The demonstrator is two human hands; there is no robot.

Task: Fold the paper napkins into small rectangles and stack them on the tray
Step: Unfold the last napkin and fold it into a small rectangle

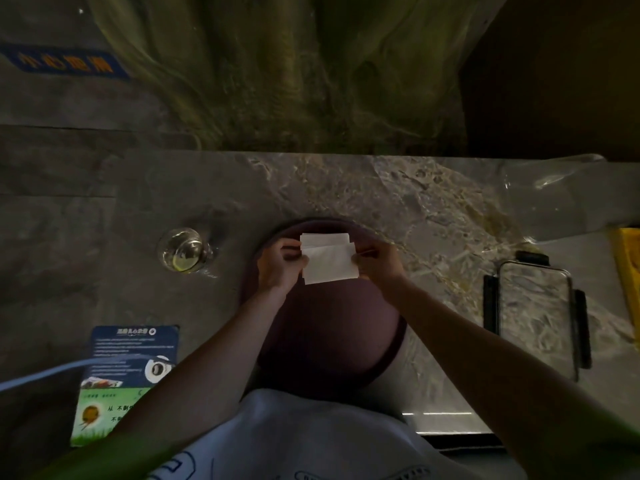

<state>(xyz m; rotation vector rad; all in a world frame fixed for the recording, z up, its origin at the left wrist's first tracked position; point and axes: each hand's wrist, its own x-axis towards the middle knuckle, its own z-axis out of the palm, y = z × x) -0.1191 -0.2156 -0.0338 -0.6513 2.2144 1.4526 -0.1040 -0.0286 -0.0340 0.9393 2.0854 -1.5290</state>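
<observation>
Far edge: marble table (415, 188) ends in a straight line across mid-frame, dark rocky surface beyond.
Near edge: visible bottom R only, beside the torso.
Open room: bare marble L of tray up to the glass, and R of tray up to the phone.
Tray (329, 337): dark, round, centre, just in front of the body; near half bare.
Folded napkin (330, 268): white rectangle over far half of tray, between both hands; touching tray or lifted, can't tell.
L hand (277, 266): fingers curled, pinching napkin's L short edge.
R hand (379, 268): fingertips pinching napkin's R short edge.
Second napkin (323, 239): white, folded, just behind the held one on far part of tray, partly overlapped.
Around: glass (183, 251) near tray, L; leaflet (130, 358) near-L, partly under L forearm; phone (535, 317) R, well apart; plastic wrap (561, 199) far R; yellow item (628, 271) at R frame edge.
In the way: both forearms cross tray's sides.
</observation>
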